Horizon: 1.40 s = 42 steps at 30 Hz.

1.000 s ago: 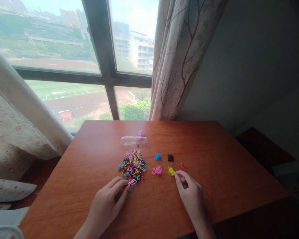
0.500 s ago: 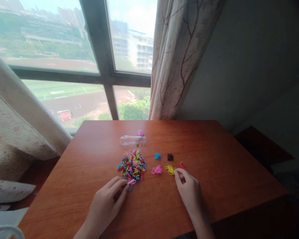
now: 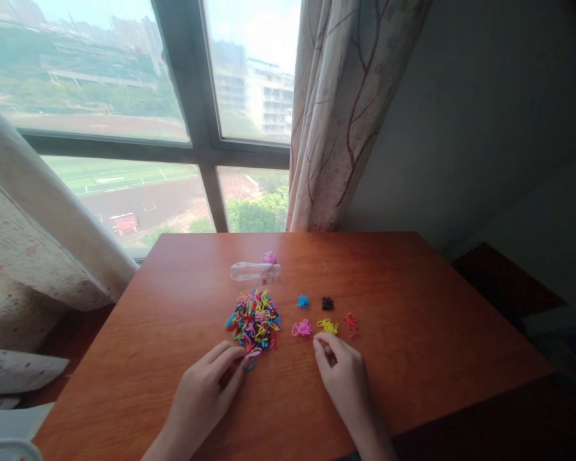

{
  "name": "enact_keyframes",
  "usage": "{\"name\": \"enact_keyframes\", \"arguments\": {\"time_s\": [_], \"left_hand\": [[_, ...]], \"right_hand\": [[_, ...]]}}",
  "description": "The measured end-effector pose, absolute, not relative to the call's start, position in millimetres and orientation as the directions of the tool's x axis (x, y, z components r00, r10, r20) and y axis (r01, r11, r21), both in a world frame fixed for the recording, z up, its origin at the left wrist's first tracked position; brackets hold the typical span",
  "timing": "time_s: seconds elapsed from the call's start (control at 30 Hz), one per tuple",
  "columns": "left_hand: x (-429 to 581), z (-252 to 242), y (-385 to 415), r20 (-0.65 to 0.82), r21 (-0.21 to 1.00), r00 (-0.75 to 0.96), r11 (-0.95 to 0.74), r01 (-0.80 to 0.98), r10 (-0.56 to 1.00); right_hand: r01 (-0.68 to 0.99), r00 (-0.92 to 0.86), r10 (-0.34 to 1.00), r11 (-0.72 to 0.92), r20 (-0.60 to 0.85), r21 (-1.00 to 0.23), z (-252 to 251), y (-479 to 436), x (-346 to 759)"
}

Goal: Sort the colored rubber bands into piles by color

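Observation:
A heap of small mixed-colour rubber bands (image 3: 254,320) lies mid-table. To its right sit small sorted clusters: blue (image 3: 303,301), black (image 3: 327,303), pink (image 3: 302,328), yellow (image 3: 327,326) and red (image 3: 351,321). My left hand (image 3: 204,394) rests on the table, fingers stretched out and tips touching a pink band at the heap's near edge. My right hand (image 3: 342,378) hovers just in front of the yellow cluster. Its fingers are curled, thumb and forefinger are together, and no band shows between them.
A clear plastic bottle (image 3: 253,271) lies on its side behind the heap, with a pink cap (image 3: 269,257) beside it. The wooden table (image 3: 436,333) stands against a window with curtains (image 3: 345,115). A dark side table (image 3: 504,282) is at the right.
My right hand has drawn back to the left, from between the yellow and red clusters to just in front of the yellow one. My left hand has stayed at the heap's edge.

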State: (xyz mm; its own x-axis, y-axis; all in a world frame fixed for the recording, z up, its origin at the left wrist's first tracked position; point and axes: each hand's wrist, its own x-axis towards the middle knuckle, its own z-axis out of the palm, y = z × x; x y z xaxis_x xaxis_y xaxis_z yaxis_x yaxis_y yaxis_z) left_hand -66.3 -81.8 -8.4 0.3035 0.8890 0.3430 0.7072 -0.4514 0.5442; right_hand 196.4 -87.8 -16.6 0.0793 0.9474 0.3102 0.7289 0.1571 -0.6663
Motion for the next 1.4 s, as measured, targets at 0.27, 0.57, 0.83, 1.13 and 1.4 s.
{"name": "enact_keyframes", "arguments": {"time_s": [0.27,0.57,0.83,1.13,1.4], "left_hand": [[-65.8,-8.8,-80.8,0.334,0.54,0.311,-0.451,0.711,0.89],[-68.6,-15.7,-81.5,0.308,0.528,0.315,-0.437,0.728,0.898],[-67.1,-14.0,-80.6,0.312,0.542,0.313,-0.438,0.717,0.897],[-66.1,-9.3,-81.3,0.319,0.562,0.308,-0.44,0.7,0.897],[-65.3,-7.3,-81.2,0.35,0.56,0.291,-0.448,0.697,0.89]], "right_hand": [[0.729,-0.142,0.959,0.27,0.247,-0.629,-9.9,-102.6,137.7],[0.742,-0.207,0.962,0.275,0.181,-0.612,-5.3,-94.9,115.4],[0.746,-0.211,0.956,0.293,0.205,-0.598,-6.2,-93.4,110.3],[0.704,-0.195,0.948,0.315,0.253,-0.637,-9.3,-92.7,109.6],[0.72,-0.064,0.941,0.275,0.333,-0.637,-5.6,-89.7,142.3]]}}
